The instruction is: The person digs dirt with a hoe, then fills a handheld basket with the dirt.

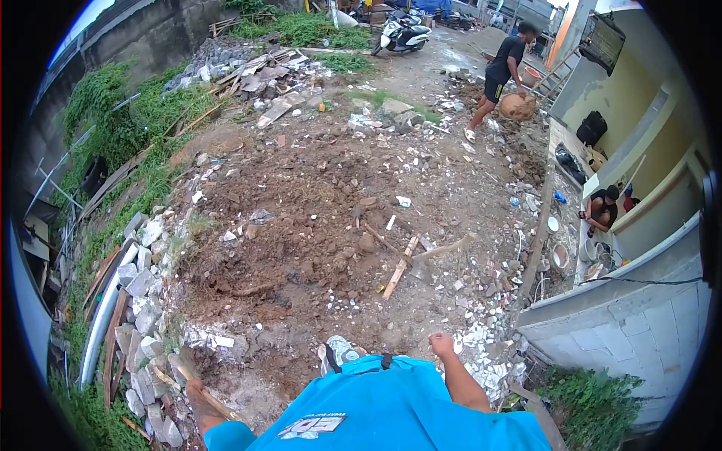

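My left hand [196,388] is low on the left, closed around a pale wooden pole [218,406]. The pole slants down beside my leg, and its far end is hard to make out among the stones. My right hand [442,343] hangs in front of my body with its fingers curled in, and nothing shows in it. Below it lie white rubble pieces [477,361]. Ahead on the soil [286,225] rest a short wooden plank [401,267] and a crossing stick [382,237].
Stacked concrete blocks [143,282] and a grey pipe [101,323] line the left side. A block wall [624,338] stands right. A person [505,68] carries a round brown container [517,107]; another person [602,209] crouches by buckets [560,255]. A scooter [402,34] is parked behind.
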`<state>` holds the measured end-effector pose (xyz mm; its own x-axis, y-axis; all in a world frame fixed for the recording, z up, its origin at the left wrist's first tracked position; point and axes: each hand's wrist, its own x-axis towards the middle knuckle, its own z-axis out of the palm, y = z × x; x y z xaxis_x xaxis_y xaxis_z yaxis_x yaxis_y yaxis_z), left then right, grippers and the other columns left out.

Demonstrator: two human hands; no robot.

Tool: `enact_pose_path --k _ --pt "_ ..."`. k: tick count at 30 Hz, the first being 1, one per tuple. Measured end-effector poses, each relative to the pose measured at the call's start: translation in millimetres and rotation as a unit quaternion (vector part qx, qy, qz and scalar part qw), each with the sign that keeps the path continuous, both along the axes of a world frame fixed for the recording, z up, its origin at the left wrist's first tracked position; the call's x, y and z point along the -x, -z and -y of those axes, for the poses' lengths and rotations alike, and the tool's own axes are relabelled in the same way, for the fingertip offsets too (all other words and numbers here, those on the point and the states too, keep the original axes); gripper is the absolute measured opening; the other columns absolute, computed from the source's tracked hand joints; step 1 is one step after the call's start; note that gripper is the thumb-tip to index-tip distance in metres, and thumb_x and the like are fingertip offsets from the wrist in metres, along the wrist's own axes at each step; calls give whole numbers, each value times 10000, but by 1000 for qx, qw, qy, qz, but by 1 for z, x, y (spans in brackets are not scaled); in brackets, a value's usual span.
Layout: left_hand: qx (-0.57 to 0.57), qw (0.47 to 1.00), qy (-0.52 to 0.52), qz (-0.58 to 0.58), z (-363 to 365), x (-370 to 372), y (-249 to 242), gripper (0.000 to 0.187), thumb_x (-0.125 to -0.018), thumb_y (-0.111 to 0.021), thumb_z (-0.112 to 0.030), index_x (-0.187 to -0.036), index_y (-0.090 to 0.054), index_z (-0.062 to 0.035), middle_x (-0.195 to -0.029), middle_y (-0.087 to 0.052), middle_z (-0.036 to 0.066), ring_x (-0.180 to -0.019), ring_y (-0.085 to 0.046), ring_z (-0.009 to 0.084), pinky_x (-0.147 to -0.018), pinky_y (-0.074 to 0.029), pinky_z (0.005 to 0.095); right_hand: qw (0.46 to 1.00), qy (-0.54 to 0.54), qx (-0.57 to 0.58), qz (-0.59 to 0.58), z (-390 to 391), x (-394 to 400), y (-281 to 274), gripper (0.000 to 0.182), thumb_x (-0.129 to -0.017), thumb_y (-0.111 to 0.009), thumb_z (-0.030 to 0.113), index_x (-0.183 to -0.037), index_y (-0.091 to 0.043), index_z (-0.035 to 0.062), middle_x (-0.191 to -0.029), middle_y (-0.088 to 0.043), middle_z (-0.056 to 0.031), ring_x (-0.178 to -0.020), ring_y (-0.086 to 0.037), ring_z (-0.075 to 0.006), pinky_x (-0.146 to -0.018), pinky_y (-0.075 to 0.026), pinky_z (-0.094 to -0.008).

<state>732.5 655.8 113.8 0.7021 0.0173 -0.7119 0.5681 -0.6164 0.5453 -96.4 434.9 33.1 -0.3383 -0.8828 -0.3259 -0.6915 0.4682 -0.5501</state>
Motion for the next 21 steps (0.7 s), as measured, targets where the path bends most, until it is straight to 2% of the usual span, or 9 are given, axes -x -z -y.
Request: enact_pose_path --k 2,9,13,16,17,18,19,20,21 --pt "7 1000 -8 -2 -4 -2 2 138 -750 -580 -164 -712 -546 -35 -605 -495 137 -452 -454 296 -447 -401 435 998 32 -18 59 -4 2 8 220 -805 -688 256 -852 -685 41 -738 -703 -93 -659 -675 -191 -635 -540 -336" --pt "50 999 -12 7 -22 -20 29 124 -723 -577 -154 -703 -534 -39 -616 -486 146 -450 -434 301 -446 -391 436 996 3 -85 10 -34 -16 2 237 -775 -686 277 -802 -712 43 -731 -709 -97 -667 -682 -188 -659 -548 -326" --pt "102 990 -68 -63 -24 -16 3 152 -681 -538 -117 -800 -533 -23 -617 -455 151 -446 -399 313 -432 -368 436 997 19 -59 50 -37 -18 13 261 -790 -668 270 -814 -699 12 -739 -703 -106 -672 -681 -189 -631 -542 -323" --pt "53 999 5 -13 -21 -18 5 245 -701 -552 -112 -925 -574 -17 -592 -450 139 -428 -403 298 -427 -375 517 991 53 -61 107 -24 -16 5 272 -813 -664 268 -861 -686 1 -757 -695 -123 -657 -671 -187 -587 -531 -317" --pt "-105 991 69 51 -26 -56 55 236 -714 -568 -134 -929 -580 -38 -595 -466 132 -427 -405 281 -423 -388 508 988 59 -70 128 -18 -23 -21 276 -821 -663 266 -882 -680 -2 -764 -692 -128 -651 -667 -185 -573 -526 -314" --pt "115 991 -41 59 -27 5 -2 146 -696 -576 -155 -635 -525 -33 -600 -502 106 -445 -449 250 -408 -385 364 983 62 -85 148 -16 -32 -41 280 -829 -663 264 -904 -674 -6 -770 -690 -133 -645 -663 -184 -559 -522 -311" --pt "177 980 4 93 -33 15 -6 142 -682 -599 -166 -695 -563 -29 -601 -509 98 -442 -455 260 -418 -376 366 981 62 -91 161 -17 -38 -47 288 -836 -661 266 -919 -670 -10 -775 -690 -137 -640 -660 -182 -555 -519 -310" --pt "157 985 47 58 -56 -37 56 220 -717 -614 -234 -864 -580 -75 -640 -514 95 -456 -448 238 -392 -401 423 978 69 -94 174 -19 -42 -53 296 -843 -659 268 -933 -666 -14 -779 -691 -140 -634 -657 -180 -551 -517 -310" --pt "242 968 -24 57 -56 -19 41 185 -745 -602 -177 -863 -581 -37 -581 -496 96 -432 -460 247 -381 -394 401 975 82 -90 188 -14 -41 -53 305 -849 -656 270 -948 -662 -18 -784 -691 -144 -629 -653 -178 -547 -515 -309"
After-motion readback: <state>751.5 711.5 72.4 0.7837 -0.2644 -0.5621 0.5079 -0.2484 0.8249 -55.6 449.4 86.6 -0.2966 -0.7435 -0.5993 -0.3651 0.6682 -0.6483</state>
